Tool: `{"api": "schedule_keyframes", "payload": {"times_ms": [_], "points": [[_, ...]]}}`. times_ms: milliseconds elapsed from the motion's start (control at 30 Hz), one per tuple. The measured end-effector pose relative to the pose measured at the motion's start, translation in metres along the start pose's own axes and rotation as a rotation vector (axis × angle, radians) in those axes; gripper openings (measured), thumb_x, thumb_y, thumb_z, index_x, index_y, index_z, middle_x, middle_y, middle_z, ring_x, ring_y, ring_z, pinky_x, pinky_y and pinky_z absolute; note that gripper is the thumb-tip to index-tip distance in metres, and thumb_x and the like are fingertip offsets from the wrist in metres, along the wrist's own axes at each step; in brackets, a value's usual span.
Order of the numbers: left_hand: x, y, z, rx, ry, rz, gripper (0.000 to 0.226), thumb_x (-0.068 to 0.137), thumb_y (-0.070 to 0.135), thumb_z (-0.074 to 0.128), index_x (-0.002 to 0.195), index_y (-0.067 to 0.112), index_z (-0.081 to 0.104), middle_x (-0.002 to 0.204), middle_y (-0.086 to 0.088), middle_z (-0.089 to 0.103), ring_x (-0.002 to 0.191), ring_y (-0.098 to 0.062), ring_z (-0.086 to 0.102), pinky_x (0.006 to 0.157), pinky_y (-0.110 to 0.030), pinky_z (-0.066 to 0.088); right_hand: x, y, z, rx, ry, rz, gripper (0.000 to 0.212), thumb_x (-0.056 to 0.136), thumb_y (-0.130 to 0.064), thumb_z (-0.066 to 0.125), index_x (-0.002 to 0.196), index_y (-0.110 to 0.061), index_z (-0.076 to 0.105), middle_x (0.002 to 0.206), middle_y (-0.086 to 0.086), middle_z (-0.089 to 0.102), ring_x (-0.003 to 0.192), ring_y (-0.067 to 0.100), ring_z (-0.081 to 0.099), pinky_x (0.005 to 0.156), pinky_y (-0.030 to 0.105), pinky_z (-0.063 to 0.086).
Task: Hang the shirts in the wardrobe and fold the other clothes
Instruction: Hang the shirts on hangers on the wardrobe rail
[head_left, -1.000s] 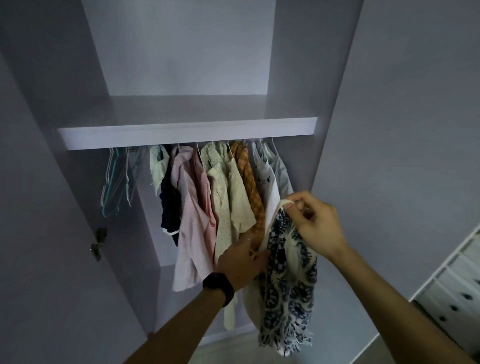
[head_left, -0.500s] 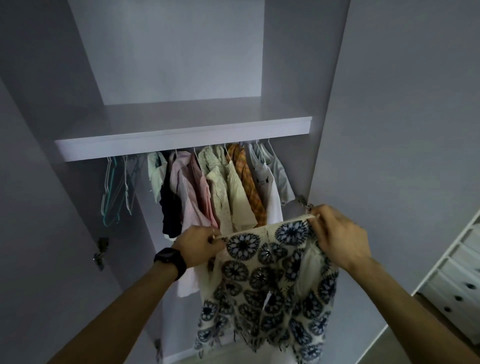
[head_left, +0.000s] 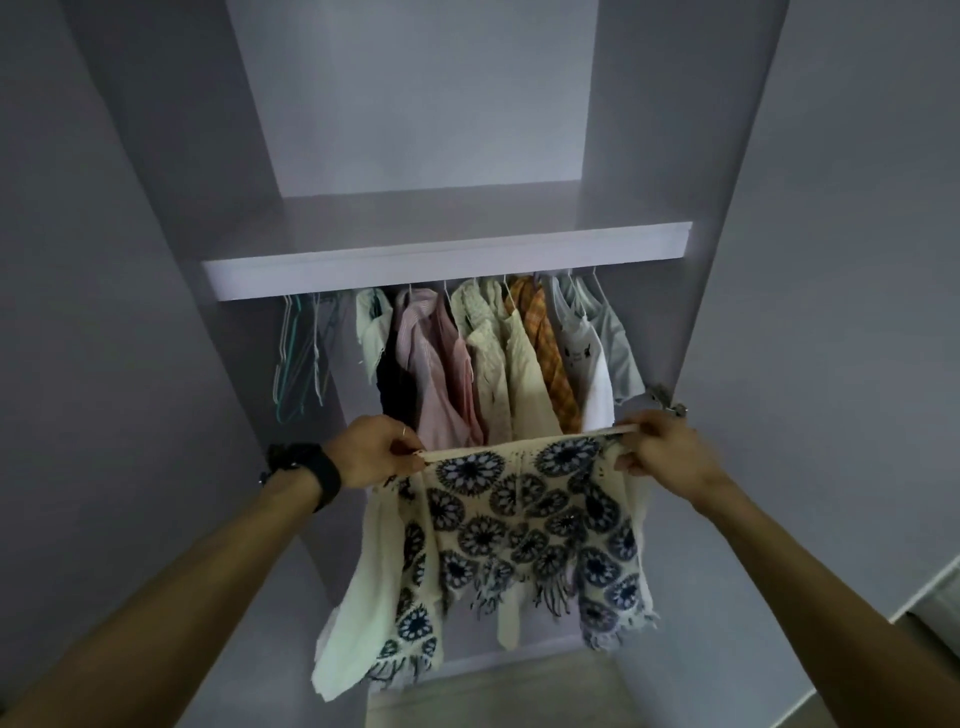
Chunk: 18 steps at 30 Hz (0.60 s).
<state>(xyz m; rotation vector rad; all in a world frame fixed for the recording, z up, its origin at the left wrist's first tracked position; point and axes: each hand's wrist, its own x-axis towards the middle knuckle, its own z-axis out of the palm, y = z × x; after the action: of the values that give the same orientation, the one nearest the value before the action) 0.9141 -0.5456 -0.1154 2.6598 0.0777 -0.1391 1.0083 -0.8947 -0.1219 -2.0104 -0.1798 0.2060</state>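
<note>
Cream cloth printed with dark blue rosettes (head_left: 519, 525) hung stretched between my two hands in front of the open wardrobe (head_left: 431, 104). My left hand (head_left: 371, 452) pinched one end of its top hem with curled fingers. My right hand (head_left: 662, 452) gripped the other end, so the hem ran taut and nearly level, a little higher at the right. Below it the fabric fell loose, its fringed lower edge ragged and uneven, dropping lowest at the left corner.

Behind the hem hung the row of shirts (head_left: 488, 364), packed close under the front lip of the shelf (head_left: 447, 265). They reached almost to the right wall, where a metal hinge (head_left: 662, 397) stuck out just above my right hand. Left of the shirts a few bare hangers (head_left: 298, 358) hung, with a narrow gap between them and the first shirt. A dark watch (head_left: 311, 470) sat on my left wrist.
</note>
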Motion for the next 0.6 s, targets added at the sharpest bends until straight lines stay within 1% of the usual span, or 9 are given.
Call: {"api": "schedule_keyframes", "payload": {"times_ms": [67, 167, 233, 267, 333, 400, 433, 500, 600], "points": [[-0.008, -0.011, -0.006, -0.009, 0.035, -0.019, 0.016, 0.092, 0.028, 0.072, 0.107, 0.024, 0.075, 0.099, 0.007, 0.071, 0.090, -0.006, 0.063, 0.084, -0.019, 0.047, 0.001, 0.000, 0.004, -0.171, -0.121, -0.077, 0.018, 0.086, 0.001, 0.069, 0.101, -0.007, 0.072, 0.083, 0.004, 0.069, 0.075, 0.018, 0.063, 0.067, 0.020, 0.051], [-0.014, -0.020, -0.012, -0.142, 0.126, -0.041, 0.007, 0.088, 0.030, 0.076, 0.087, 0.036, 0.072, 0.090, 0.013, 0.073, 0.086, -0.004, 0.067, 0.083, -0.022, 0.051, 0.005, 0.006, 0.008, -0.518, -0.169, -0.232, 0.021, 0.085, -0.005, 0.069, 0.097, -0.023, 0.070, 0.082, -0.006, 0.072, 0.078, 0.012, 0.067, 0.072, 0.018, 0.053], [-0.017, -0.017, -0.010, -0.290, 0.244, -0.058, 0.008, 0.085, 0.035, 0.078, 0.080, 0.034, 0.072, 0.082, 0.015, 0.072, 0.081, -0.001, 0.067, 0.077, -0.016, 0.049, 0.007, 0.007, 0.016, -0.585, -0.123, -0.353, 0.018, 0.090, -0.013, 0.067, 0.096, -0.030, 0.070, 0.083, -0.006, 0.075, 0.072, 0.009, 0.071, 0.076, 0.029, 0.057], [-0.019, -0.013, -0.010, -0.368, 0.311, -0.055, 0.013, 0.083, 0.037, 0.079, 0.076, 0.030, 0.070, 0.076, 0.017, 0.069, 0.076, 0.001, 0.065, 0.073, -0.012, 0.045, 0.008, 0.004, 0.022, -0.570, -0.102, -0.412, 0.013, 0.092, -0.017, 0.067, 0.094, -0.029, 0.073, 0.081, -0.006, 0.075, 0.068, 0.009, 0.071, 0.075, 0.034, 0.058], [-0.019, -0.005, -0.005, -0.480, 0.417, -0.013, 0.027, 0.083, 0.038, 0.080, 0.067, 0.027, 0.061, 0.063, 0.020, 0.059, 0.066, 0.001, 0.058, 0.068, -0.008, 0.040, 0.010, 0.000, 0.034, -0.536, -0.051, -0.538, 0.008, 0.093, -0.021, 0.070, 0.093, -0.026, 0.076, 0.076, -0.010, 0.071, 0.067, 0.012, 0.070, 0.068, 0.030, 0.056], [-0.021, 0.001, -0.001, -0.557, 0.461, 0.031, 0.033, 0.085, 0.037, 0.078, 0.065, 0.026, 0.053, 0.059, 0.018, 0.052, 0.062, -0.002, 0.052, 0.068, -0.013, 0.042, 0.012, -0.008, 0.048, -0.524, 0.019, -0.644, 0.003, 0.088, -0.029, 0.076, 0.088, -0.026, 0.078, 0.077, -0.014, 0.061, 0.073, 0.010, 0.064, 0.065, 0.020, 0.045], [-0.021, 0.003, 0.000, -0.611, 0.457, 0.046, 0.032, 0.086, 0.035, 0.078, 0.067, 0.026, 0.053, 0.058, 0.017, 0.050, 0.061, -0.003, 0.050, 0.068, -0.018, 0.042, 0.012, -0.013, 0.054, -0.508, 0.043, -0.655, 0.008, 0.085, -0.035, 0.079, 0.084, -0.027, 0.078, 0.080, -0.014, 0.057, 0.076, 0.006, 0.058, 0.067, 0.016, 0.041], [-0.022, 0.005, 0.002, -0.704, 0.443, 0.072, 0.028, 0.086, 0.032, 0.078, 0.068, 0.031, 0.056, 0.056, 0.016, 0.047, 0.060, -0.006, 0.047, 0.068, -0.026, 0.042, 0.013, -0.023, 0.066, -0.441, 0.006, -0.662, 0.013, 0.083, -0.041, 0.079, 0.079, -0.028, 0.076, 0.082, -0.013, 0.057, 0.081, 0.002, 0.056, 0.072, 0.013, 0.042], [-0.020, 0.007, 0.005, -0.765, 0.444, 0.091, 0.023, 0.083, 0.030, 0.081, 0.072, 0.029, 0.061, 0.056, 0.013, 0.049, 0.060, -0.010, 0.049, 0.068, -0.031, 0.043, 0.005, -0.039, 0.082, -0.273, -0.177, -0.624, 0.010, 0.087, -0.033, 0.078, 0.080, -0.029, 0.071, 0.073, -0.007, 0.067, 0.064, 0.006, 0.067, 0.064, 0.036, 0.054]]}}
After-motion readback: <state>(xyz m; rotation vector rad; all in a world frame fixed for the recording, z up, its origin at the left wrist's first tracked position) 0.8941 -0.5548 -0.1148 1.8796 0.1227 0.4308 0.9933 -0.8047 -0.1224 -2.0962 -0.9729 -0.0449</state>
